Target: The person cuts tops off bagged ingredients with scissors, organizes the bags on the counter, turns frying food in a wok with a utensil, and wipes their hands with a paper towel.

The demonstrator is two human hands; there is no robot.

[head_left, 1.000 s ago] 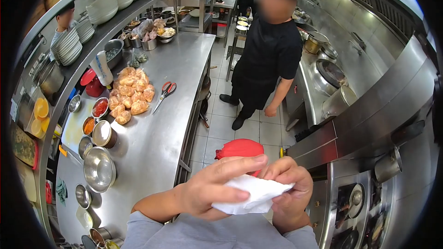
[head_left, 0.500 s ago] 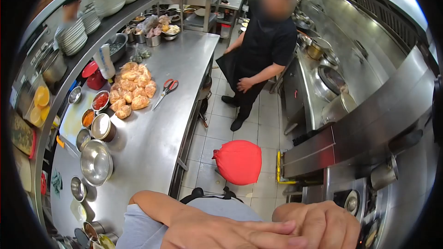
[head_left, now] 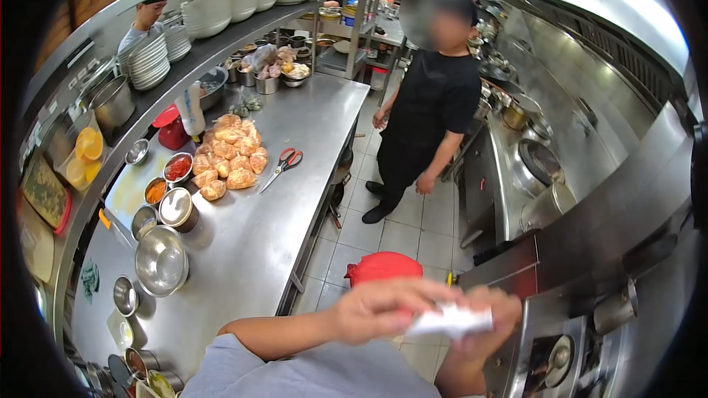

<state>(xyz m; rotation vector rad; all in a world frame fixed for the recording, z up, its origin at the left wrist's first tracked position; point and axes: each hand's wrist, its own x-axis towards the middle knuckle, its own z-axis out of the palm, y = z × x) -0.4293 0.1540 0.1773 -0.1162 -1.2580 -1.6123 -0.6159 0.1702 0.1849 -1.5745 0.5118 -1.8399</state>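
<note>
In front of my body, both hands are raised and partly smeared by motion. My right hand (head_left: 495, 313) is closed around a small white, crumpled-looking piece (head_left: 450, 322), perhaps paper or cloth; the blur hides its kind. From the other side, my left hand (head_left: 380, 309) meets the same white piece, its fingers bent over the top edge. Below and behind them is a red round-topped object (head_left: 382, 267) on the floor, partly covered by the hands.
On the steel table (head_left: 243, 250) at left are bagged orange-coloured portions (head_left: 228, 151), red-handled scissors (head_left: 284, 166), and a steel bowl (head_left: 161, 261). A person in black (head_left: 428, 110) stands in the aisle ahead. A stove with a ladle (head_left: 558, 357) is at right.
My hands have lifted away from my body, and the white piece now shows between them. The view has tilted up. The person in black has lowered an arm; the dark flap they held is gone from sight.
</note>
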